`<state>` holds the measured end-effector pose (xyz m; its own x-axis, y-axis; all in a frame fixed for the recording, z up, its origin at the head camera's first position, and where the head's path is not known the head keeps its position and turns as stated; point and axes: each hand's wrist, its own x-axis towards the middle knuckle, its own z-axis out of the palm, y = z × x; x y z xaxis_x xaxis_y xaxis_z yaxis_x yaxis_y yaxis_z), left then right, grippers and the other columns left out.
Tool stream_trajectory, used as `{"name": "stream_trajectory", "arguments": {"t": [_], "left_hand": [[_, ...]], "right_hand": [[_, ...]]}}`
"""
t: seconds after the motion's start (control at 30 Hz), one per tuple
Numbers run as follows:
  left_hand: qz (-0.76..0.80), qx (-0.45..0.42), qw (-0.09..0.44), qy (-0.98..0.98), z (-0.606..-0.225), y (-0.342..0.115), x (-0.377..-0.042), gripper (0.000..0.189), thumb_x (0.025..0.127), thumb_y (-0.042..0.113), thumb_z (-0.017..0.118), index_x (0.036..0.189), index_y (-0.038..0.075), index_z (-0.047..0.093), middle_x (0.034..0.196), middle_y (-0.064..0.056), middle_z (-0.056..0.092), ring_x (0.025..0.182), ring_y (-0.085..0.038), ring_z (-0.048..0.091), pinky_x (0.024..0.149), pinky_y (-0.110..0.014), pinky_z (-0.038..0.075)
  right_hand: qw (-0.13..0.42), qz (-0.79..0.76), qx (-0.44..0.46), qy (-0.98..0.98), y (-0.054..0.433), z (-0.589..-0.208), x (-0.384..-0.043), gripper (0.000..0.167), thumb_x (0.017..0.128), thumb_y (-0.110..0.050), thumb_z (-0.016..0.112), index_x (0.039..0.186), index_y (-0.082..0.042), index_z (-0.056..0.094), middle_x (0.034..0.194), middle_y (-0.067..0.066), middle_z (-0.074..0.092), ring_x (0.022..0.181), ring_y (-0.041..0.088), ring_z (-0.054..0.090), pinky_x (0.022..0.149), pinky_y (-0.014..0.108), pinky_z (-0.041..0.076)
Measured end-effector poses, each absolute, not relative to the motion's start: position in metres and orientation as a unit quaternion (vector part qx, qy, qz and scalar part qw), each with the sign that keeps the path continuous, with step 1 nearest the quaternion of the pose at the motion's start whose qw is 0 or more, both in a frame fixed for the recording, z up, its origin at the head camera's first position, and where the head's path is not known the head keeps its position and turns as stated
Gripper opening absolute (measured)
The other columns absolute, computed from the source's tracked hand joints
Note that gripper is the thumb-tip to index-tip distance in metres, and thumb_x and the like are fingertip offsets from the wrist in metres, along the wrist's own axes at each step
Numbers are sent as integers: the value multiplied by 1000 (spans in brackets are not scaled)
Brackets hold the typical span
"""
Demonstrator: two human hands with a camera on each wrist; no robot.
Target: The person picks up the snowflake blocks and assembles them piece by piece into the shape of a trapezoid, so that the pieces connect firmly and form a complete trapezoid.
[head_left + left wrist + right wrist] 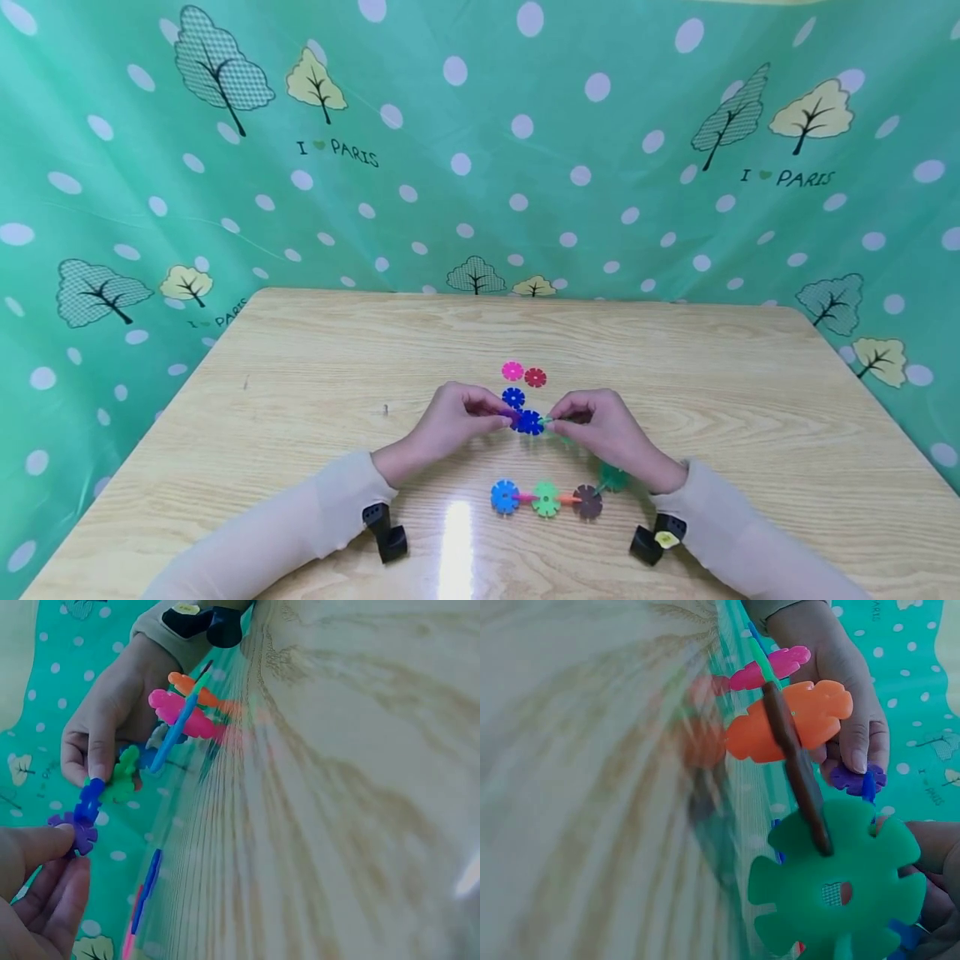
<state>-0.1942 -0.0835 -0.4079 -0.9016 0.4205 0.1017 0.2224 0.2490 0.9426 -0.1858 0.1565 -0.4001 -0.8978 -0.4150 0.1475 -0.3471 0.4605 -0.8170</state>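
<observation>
In the head view, my left hand (457, 417) pinches a purple slotted disc (75, 832) between thumb and fingers. A blue slotted disc (530, 422) sits between the two hands, joined to the purple one in the left wrist view. Opposite, my right hand (607, 425) pinches the chain beside that blue disc, at a light green disc partly hidden by the fingertips. From there the chain of flower-shaped discs curves round under the right hand: a dark green disc (836, 877), a brown disc (588, 502), an orange disc (789, 720), a green disc (546, 499), a pink disc (771, 667) and a light blue disc (505, 497).
Beyond the hands, a loose blue disc (513, 397), a pink disc (512, 371) and a red disc (536, 377) lie on the wooden table (300, 358). A green dotted curtain (420, 208) hangs behind the table. Black wrist cameras sit at both cuffs.
</observation>
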Motion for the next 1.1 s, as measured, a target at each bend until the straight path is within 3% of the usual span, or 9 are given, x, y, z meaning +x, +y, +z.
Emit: {"name": "stream_trajectory", "arguments": {"t": [0.4, 0.67, 0.83, 1.1], "left_hand": [[554, 231, 51, 798, -403, -80, -191, 9, 80, 5, 73, 89, 4, 74, 83, -6, 73, 70, -11, 65, 63, -23, 55], [553, 238, 58, 797, -402, -79, -191, 8, 79, 4, 73, 87, 4, 74, 81, -8, 72, 67, -12, 64, 60, -22, 55], [553, 237, 50, 797, -402, -77, -190, 7, 79, 4, 73, 87, 3, 74, 81, -8, 72, 67, -12, 64, 59, -21, 54], [555, 201, 58, 805, -403, -74, -193, 11, 79, 6, 74, 90, 6, 75, 84, -5, 73, 71, -9, 66, 63, -22, 56]], "right_hand": [[6, -478, -216, 852, 155, -400, -183, 4, 82, -6, 72, 79, -9, 71, 75, 0, 68, 64, 11, 58, 54, 23, 50], [-2, -477, -215, 852, 155, -400, -183, 9, 80, -4, 73, 78, -12, 72, 76, -1, 69, 63, 9, 57, 52, 22, 47], [-19, -475, -229, 849, 153, -397, -183, 8, 79, -2, 73, 77, -9, 71, 74, 0, 69, 63, 8, 58, 53, 22, 49], [9, -471, -202, 859, 157, -398, -185, 5, 81, -8, 73, 81, -4, 71, 78, 3, 70, 63, 9, 56, 54, 22, 48]]}}
